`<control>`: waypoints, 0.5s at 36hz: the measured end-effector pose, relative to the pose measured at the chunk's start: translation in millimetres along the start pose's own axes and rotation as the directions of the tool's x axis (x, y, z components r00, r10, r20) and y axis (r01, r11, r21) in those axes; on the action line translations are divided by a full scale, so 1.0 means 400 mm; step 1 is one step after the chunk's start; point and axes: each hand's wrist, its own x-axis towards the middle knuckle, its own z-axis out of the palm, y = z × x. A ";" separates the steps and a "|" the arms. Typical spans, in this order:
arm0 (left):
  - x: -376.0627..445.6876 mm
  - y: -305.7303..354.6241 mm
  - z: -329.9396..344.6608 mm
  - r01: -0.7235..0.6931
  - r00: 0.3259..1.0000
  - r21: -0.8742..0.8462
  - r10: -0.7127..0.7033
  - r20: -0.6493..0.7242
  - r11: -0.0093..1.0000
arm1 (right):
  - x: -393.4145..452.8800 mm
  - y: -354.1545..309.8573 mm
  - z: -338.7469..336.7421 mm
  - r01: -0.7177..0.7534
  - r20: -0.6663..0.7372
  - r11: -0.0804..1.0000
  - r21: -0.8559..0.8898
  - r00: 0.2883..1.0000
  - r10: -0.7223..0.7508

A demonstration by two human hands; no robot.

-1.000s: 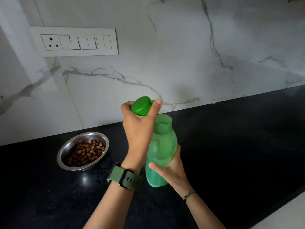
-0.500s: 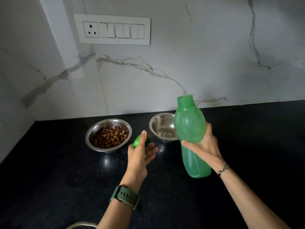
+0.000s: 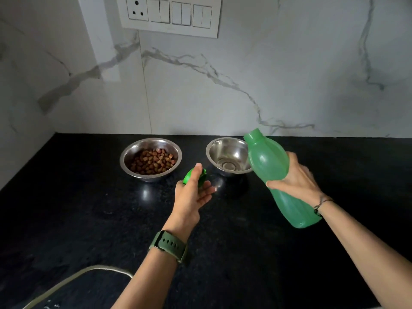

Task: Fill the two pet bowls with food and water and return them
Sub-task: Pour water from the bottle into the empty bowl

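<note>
Head view, reading left to right: near the table's (image 3: 66, 219) back edge I see the steel bowl of kibble (image 3: 151, 159), already filled. Just in front of it, toward the middle, my left hand (image 3: 191, 195) is lowering the green cap (image 3: 194, 175). The thumb lies over the cap and pins it against the hand, while the other fingers have loosened and spread compared with a second ago, when that hand had the cap up beside the bottle mouth. So the cap is off and is being parked out of the way.

Right of that sits the empty steel bowl (image 3: 229, 155), also along the back edge. My right hand (image 3: 294, 178) is wrapped around the middle of the green water bottle (image 3: 278, 177), which has gone from upright to tipped. Its open mouth leans left over the empty bowl's right rim. I see no water running yet. I judge that pouring comes next, with food done and both returns still to do.
</note>
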 end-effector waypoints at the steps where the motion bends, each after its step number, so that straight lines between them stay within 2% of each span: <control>1: -0.002 0.000 -0.002 -0.001 1.000 -0.002 0.001 -0.003 1.000 | 0.002 0.001 -0.003 0.000 0.010 1.000 -0.017 1.000 0.000; 18: -0.016 -0.018 -0.045 -0.028 0.997 -0.026 0.026 -0.072 0.999 | 0.032 0.018 -0.029 -0.026 0.113 0.987 -0.162 0.993 0.044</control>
